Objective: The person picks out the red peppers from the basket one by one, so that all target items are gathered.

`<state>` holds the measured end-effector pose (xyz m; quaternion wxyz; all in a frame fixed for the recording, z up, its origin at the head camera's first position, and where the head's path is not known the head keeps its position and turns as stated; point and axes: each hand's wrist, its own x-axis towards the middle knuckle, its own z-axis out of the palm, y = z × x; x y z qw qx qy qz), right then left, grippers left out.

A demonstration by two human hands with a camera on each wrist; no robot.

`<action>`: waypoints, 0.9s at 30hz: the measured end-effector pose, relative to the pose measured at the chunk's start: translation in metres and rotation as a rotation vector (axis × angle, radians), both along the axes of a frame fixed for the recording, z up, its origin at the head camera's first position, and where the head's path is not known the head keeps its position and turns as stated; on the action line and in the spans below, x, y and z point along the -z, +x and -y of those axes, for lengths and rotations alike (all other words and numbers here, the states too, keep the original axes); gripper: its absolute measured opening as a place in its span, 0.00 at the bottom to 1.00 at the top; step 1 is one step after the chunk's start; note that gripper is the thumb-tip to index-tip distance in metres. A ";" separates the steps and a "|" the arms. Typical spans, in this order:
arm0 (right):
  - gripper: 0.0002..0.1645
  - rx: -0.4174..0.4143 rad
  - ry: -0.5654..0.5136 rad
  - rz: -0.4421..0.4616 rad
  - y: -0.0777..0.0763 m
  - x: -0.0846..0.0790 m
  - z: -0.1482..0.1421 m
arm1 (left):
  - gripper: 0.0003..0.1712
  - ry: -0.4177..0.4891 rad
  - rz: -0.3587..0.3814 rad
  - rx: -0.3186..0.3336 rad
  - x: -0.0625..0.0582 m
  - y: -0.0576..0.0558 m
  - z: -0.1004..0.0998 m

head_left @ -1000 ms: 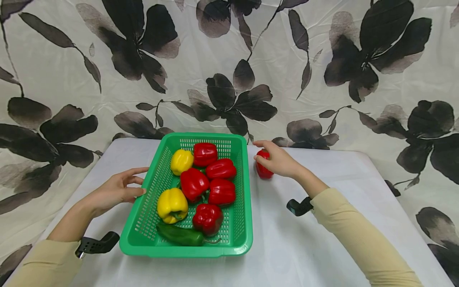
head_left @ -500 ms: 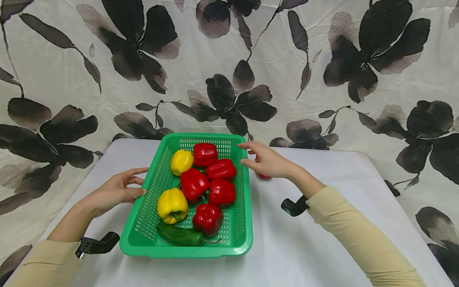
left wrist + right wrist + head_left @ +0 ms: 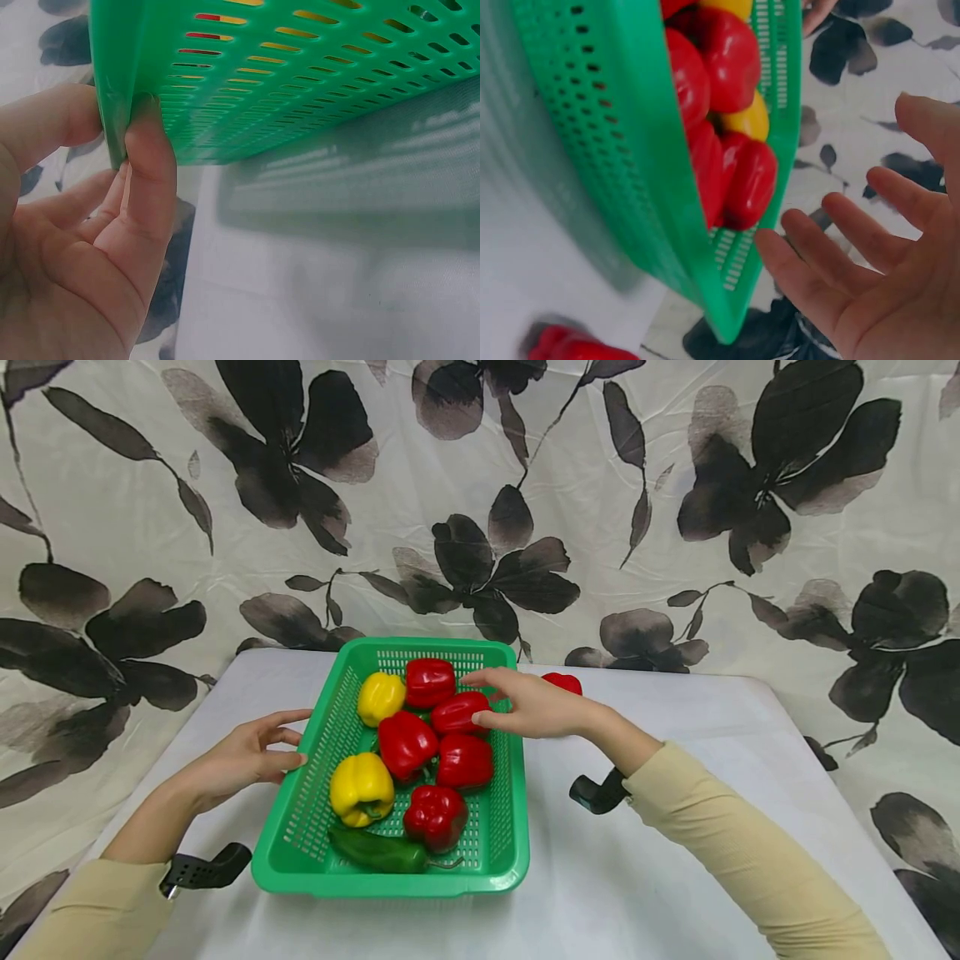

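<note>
A green plastic basket [image 3: 390, 885] holds several red bell peppers [image 3: 406, 745], two yellow bell peppers [image 3: 362, 789] and a long green pepper [image 3: 378, 850]. On its left side, my left hand [image 3: 232, 767] pinches the rim; the left wrist view has the thumb and fingers on opposite faces of the green edge [image 3: 116, 90]. My right hand [image 3: 540, 706] is over the basket's right rim, holding nothing, its fingers spread in the right wrist view. Its fingertips overlap a red bell pepper [image 3: 455, 713] in the head view. Outside the basket, another red bell pepper [image 3: 564, 682] is partly hidden behind this hand.
A white cloth [image 3: 645, 860] covers the table. Behind it hangs a pale curtain [image 3: 637, 568] printed with dark flowers. Each wrist carries a black camera mount [image 3: 206, 867].
My right hand has moved left, from beside the red bell pepper on the table to over the basket. That pepper stays on the table. My left hand has kept its place on the rim.
</note>
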<state>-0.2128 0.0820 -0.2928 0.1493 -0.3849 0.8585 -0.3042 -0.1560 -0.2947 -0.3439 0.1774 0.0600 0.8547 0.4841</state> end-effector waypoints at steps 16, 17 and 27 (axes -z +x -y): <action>0.31 -0.125 0.100 0.095 0.010 0.004 0.035 | 0.45 -0.001 0.003 0.000 0.002 -0.001 0.001; 0.31 -0.133 0.102 0.103 0.010 0.004 0.037 | 0.45 -0.001 0.003 0.001 0.002 -0.001 0.001; 0.29 -0.184 0.137 0.113 0.014 0.012 0.048 | 0.45 0.001 0.003 -0.002 0.002 -0.001 0.002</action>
